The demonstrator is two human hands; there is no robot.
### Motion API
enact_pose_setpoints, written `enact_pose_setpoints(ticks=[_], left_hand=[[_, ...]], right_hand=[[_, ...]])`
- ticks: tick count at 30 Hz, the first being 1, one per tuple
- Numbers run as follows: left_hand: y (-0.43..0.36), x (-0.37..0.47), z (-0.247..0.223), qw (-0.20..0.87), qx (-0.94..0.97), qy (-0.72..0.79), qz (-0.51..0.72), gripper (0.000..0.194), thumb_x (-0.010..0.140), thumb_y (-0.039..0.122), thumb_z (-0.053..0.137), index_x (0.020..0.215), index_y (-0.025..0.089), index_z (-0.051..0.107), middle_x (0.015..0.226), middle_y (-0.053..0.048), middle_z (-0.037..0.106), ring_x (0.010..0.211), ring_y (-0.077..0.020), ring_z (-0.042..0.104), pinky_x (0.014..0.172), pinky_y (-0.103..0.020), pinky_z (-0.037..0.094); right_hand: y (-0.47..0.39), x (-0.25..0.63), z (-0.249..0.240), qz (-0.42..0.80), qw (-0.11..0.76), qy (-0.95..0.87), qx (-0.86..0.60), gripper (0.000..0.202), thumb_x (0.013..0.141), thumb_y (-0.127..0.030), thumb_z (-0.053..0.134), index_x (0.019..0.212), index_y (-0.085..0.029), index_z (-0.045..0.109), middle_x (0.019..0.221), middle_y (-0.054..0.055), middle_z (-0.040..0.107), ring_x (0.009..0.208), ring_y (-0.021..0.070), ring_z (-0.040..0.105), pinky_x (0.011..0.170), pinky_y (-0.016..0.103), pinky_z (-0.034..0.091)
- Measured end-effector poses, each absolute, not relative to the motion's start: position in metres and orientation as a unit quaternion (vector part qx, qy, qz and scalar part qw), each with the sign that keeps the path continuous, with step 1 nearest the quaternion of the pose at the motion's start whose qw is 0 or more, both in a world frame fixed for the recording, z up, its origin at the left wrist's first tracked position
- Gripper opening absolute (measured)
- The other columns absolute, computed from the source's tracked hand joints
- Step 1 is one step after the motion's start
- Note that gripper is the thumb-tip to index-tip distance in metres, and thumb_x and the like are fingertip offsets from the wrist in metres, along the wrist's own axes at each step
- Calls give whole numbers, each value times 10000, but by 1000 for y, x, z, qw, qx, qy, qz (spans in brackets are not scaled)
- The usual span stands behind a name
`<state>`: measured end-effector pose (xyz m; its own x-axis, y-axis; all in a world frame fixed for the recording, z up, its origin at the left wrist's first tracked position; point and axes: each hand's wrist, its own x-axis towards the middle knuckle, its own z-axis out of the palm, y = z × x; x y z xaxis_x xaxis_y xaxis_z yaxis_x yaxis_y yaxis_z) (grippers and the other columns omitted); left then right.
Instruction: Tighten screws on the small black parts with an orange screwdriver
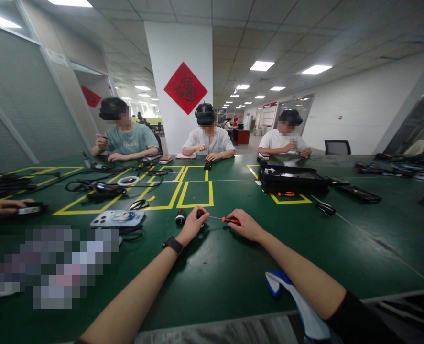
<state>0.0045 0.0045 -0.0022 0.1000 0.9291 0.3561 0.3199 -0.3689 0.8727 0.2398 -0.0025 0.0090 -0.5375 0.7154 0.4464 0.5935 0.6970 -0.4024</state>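
My right hand [248,225] is closed around the handle of an orange-and-black screwdriver [227,220] just above the green table. Its thin shaft points left, with the tip close to a small black rounded part [200,213]. My left hand [190,226], wearing a dark wristband, grips that part between its fingers; most of it is covered, and I cannot tell whether the tip touches it. Standing on the table just left of that hand is a short black cylinder [180,217] with a pale band.
Left of my hands lies a phone [107,218] among black cables. A black case [293,179] and another orange screwdriver [286,194] are at the right. Co-workers sit across the table; other hands reach in at both sides. A blue-white object [287,282] lies by my right forearm.
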Motion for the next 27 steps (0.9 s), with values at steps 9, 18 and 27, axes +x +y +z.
enact_pose_setpoints(ticks=[9,18,27], left_hand=[[2,5,0,322,665,473,481,254,746,420,513,830,180,521,696,14,556,661,-131,524,637,-251,408],[2,5,0,313,671,466,484,239,750,406,510,817,178,524,688,15,546,652,-128,511,632,-250,403],[2,4,0,322,666,468,483,243,748,406,511,824,176,526,692,13,549,655,-126,515,620,-242,407]], right_hand=[[-3,241,10,101,323,-860,-381,182,747,-225,615,917,-187,564,914,39,535,874,176,476,769,306,386],[-1,243,11,86,313,-858,-398,118,800,-230,544,898,-181,586,885,43,551,856,176,474,778,317,371],[2,244,10,95,315,-862,-386,69,782,-165,528,828,-168,580,861,39,546,833,167,470,756,305,375]])
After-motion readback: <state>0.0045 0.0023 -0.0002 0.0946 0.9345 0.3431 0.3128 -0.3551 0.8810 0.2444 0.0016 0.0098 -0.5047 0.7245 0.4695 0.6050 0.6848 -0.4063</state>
